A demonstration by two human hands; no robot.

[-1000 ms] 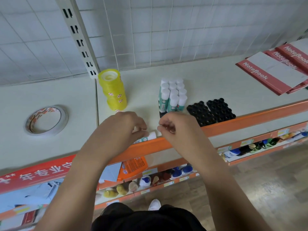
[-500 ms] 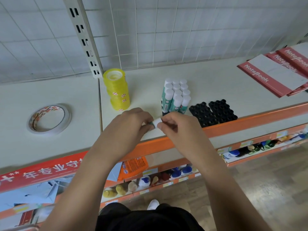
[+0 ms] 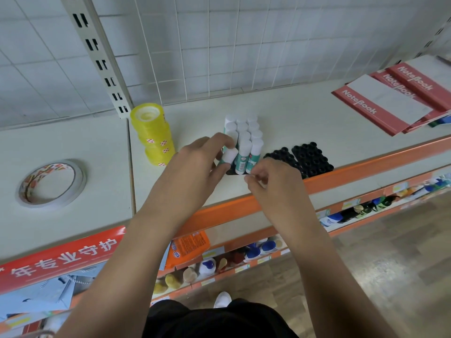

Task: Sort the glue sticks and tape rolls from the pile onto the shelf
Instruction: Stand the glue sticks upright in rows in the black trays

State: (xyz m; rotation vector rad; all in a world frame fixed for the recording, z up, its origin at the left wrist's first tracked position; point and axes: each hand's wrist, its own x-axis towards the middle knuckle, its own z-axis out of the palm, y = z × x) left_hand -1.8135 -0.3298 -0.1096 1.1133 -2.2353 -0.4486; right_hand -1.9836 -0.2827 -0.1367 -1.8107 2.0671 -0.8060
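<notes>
My left hand [image 3: 195, 167] grips a white-capped glue stick [image 3: 229, 156], tilted, at the front left corner of a standing cluster of glue sticks [image 3: 246, 140] on the white shelf [image 3: 305, 123]. My right hand [image 3: 271, 181] hovers just right of it near the shelf's front edge, its fingers curled with thumb and forefinger pinched together; I cannot make out anything in them. A stack of yellow tape rolls [image 3: 153, 134] stands left of the cluster. A wide flat tape roll [image 3: 52, 182] lies on the left shelf panel.
Two black blocks of caps [image 3: 299, 158] sit right of the glue sticks. Red notebooks [image 3: 395, 98] lie at the far right. An orange rail [image 3: 341, 176] edges the shelf front. Lower shelves hold bottles [image 3: 256, 250]. A wire grid wall backs the shelf.
My left hand has carried the glue stick up from the shelf's front edge to the cluster. My right hand has let go of its cap and stayed near the front edge.
</notes>
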